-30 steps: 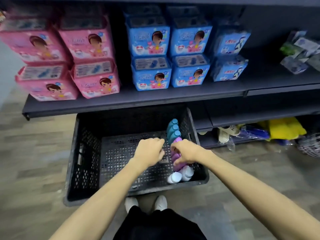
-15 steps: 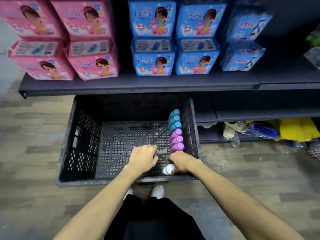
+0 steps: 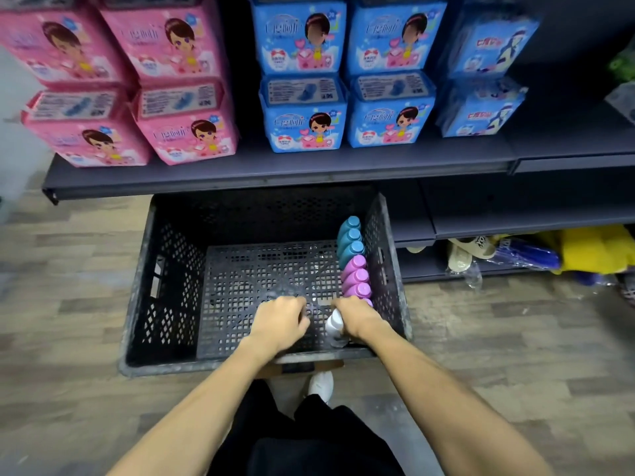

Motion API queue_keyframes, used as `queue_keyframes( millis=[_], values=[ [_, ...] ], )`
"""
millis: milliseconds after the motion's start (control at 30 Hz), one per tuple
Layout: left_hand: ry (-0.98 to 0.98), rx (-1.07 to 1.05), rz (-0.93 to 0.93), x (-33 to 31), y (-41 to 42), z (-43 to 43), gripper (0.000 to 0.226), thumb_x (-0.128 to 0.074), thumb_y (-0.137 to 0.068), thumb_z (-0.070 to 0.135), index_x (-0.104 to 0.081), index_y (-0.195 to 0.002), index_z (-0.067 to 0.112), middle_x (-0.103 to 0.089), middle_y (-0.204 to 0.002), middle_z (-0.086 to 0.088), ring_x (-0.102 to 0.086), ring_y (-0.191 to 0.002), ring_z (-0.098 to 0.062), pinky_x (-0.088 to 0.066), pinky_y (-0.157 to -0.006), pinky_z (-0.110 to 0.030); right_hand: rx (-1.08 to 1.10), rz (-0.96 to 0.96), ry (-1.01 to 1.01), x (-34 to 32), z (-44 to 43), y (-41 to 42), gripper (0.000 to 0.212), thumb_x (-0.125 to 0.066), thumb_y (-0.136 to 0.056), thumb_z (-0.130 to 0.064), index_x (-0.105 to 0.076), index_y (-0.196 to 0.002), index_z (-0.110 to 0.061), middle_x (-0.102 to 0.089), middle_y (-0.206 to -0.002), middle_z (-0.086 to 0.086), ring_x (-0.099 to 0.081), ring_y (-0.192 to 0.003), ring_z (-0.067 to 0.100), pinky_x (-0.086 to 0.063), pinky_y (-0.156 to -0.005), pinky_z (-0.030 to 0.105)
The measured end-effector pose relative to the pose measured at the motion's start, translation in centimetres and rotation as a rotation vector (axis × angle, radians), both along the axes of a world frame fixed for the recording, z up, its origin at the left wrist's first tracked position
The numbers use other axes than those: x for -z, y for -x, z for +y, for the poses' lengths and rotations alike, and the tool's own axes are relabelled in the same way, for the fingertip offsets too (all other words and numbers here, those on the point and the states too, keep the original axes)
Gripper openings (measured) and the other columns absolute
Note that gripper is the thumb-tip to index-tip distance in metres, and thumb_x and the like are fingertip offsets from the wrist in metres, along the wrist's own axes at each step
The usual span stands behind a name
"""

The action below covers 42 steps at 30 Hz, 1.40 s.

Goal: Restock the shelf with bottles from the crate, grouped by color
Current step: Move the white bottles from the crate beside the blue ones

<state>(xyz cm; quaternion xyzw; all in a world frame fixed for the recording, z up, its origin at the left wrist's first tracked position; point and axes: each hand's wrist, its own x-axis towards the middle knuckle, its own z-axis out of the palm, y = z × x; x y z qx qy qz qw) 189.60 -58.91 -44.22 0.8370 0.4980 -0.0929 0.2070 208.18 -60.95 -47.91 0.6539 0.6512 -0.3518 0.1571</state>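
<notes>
Right hand [image 3: 357,316]: fingers curled over white bottle [image 3: 334,322], gripping it in near right corner of black perforated crate [image 3: 137,290]. Left hand [image 3: 281,321]: fingers curled in fist, nothing seen in grip, above crate floor. Row along right wall: purple bottles [image 3: 355,276], then three teal bottles [image 3: 350,240]. Shelf [image 3: 275,173] overhangs crate's far end, carrying pink packs [image 3: 182,132] and blue packs [image 3: 304,127]. Slippers [image 3: 469,250] lie low at right. One second ago right hand was on purple bottles, farther in.

"20" on blue pkg [image 3: 304,115], pink pkg [image 3: 185,125]
</notes>
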Motion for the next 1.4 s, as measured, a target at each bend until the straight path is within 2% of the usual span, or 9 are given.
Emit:
queue_keyframes(
  millis=[233, 433, 633, 800, 900, 1067, 1167, 1333, 1400],
  values=[
    [-0.053, 0.054, 0.021, -0.5, 0.7, 1.7, 0.014, -0.048, -0.090, 0.034, -0.055, -0.087, 0.022, -0.067, -0.093, 0.000, -0.065, -0.085, -0.025, -0.047, -0.069, -0.034, 0.065, -0.001, -0.057, -1.0, 1.3, 0.2, 0.035, -0.068, -0.086, -0.005, -0.056, -0.119, -0.007, -0.061, -0.124, 0.020, -0.062, -0.113, 0.038, -0.052, -0.090, 0.042],
    [-0.097, 0.028, 0.006, -2.0, 1.0, 3.5, 0.013, -0.050, -0.087, 0.033, -0.056, -0.084, 0.022, -0.067, -0.087, 0.001, -0.064, -0.082, -0.025, -0.046, -0.066, -0.033, 0.063, 0.015, -0.162, -4.9, 3.2, 0.3, 0.048, -0.075, -0.086, -0.029, -0.048, -0.118, -0.006, -0.062, -0.115, 0.018, -0.062, -0.103, 0.038, -0.051, -0.081, 0.042],
    [-0.155, -0.001, 0.007, -3.1, 1.1, 4.3, 0.013, -0.050, -0.087, 0.032, -0.056, -0.082, 0.022, -0.067, -0.087, -0.001, -0.064, -0.082, -0.027, -0.042, -0.064, -0.033, 0.004, 0.017, -0.271, -8.2, 4.8, 0.7, 0.041, -0.068, -0.089, -0.029, -0.045, -0.116, -0.008, -0.059, -0.115, 0.016, -0.061, -0.100, 0.039, -0.053, -0.081, 0.047],
    [-0.197, -0.023, -0.015, -4.3, 1.2, 5.0, 0.014, -0.051, -0.086, 0.032, -0.058, -0.085, 0.020, -0.068, -0.088, -0.003, -0.064, -0.082, -0.030, -0.046, -0.066, -0.035, -0.029, -0.013, -0.372, -11.4, 5.9, 0.4, 0.039, -0.066, -0.092, -0.025, -0.046, -0.120, -0.007, -0.057, -0.116, 0.016, -0.060, -0.100, 0.040, -0.042, -0.071, 0.039],
    [-0.253, -0.020, -0.026, -5.2, 1.4, 5.6, 0.016, -0.053, -0.086, 0.033, -0.059, -0.086, 0.019, -0.067, -0.087, -0.004, -0.064, -0.081, -0.030, -0.046, -0.065, -0.035, -0.060, -0.017, -0.437, -13.8, 6.7, 0.0, 0.042, -0.067, -0.090, -0.028, -0.046, -0.120, -0.008, -0.056, -0.117, 0.015, -0.060, -0.101, 0.040, -0.043, -0.074, 0.040],
    [-0.319, -0.039, -0.050, -8.5, 1.2, 7.5, 0.015, -0.053, -0.085, 0.033, -0.060, -0.087, 0.019, -0.067, -0.088, -0.006, -0.063, -0.081, -0.032, -0.037, -0.062, -0.032, -0.072, 0.038, -0.502, -18.9, 7.9, -1.1, 0.045, -0.069, -0.090, -0.033, -0.047, -0.122, -0.011, -0.059, -0.116, 0.011, -0.059, -0.098, 0.034, -0.045, -0.073, 0.039],
    [-0.365, -0.057, -0.075, -10.8, 1.2, 9.2, 0.015, -0.055, -0.084, 0.034, -0.061, -0.086, 0.020, -0.068, -0.088, -0.006, -0.063, -0.082, -0.034, -0.038, -0.063, -0.032, -0.082, 0.071, -0.561, -22.0, 8.5, -1.5, 0.046, -0.069, -0.090, -0.034, -0.046, -0.122, -0.011, -0.060, -0.116, 0.012, -0.058, -0.099, 0.033, -0.043, -0.072, 0.038],
    [-0.503, -0.057, -0.158, -15.4, 0.8, 11.3, 0.025, -0.049, -0.089, 0.040, -0.055, -0.075, 0.020, -0.066, -0.078, -0.004, -0.062, -0.077, -0.032, -0.045, -0.064, -0.036, -0.057, 0.149, -0.663, -26.8, 9.6, -2.3, 0.049, -0.069, -0.089, -0.038, -0.038, -0.119, -0.016, -0.062, -0.106, 0.012, -0.058, -0.092, 0.032, -0.051, -0.078, 0.046],
    [-0.564, -0.057, -0.186, -17.6, 0.7, 12.3, 0.024, -0.049, -0.089, 0.041, -0.056, -0.080, 0.020, -0.067, -0.079, -0.001, -0.062, -0.075, -0.029, -0.045, -0.063, -0.035, -0.038, 0.217, -0.717, -28.8, 10.0, -2.6, 0.047, -0.064, -0.093, -0.042, -0.037, -0.120, -0.013, -0.060, -0.108, 0.010, -0.057, -0.094, 0.030, -0.050, -0.078, 0.045]
  ],
)
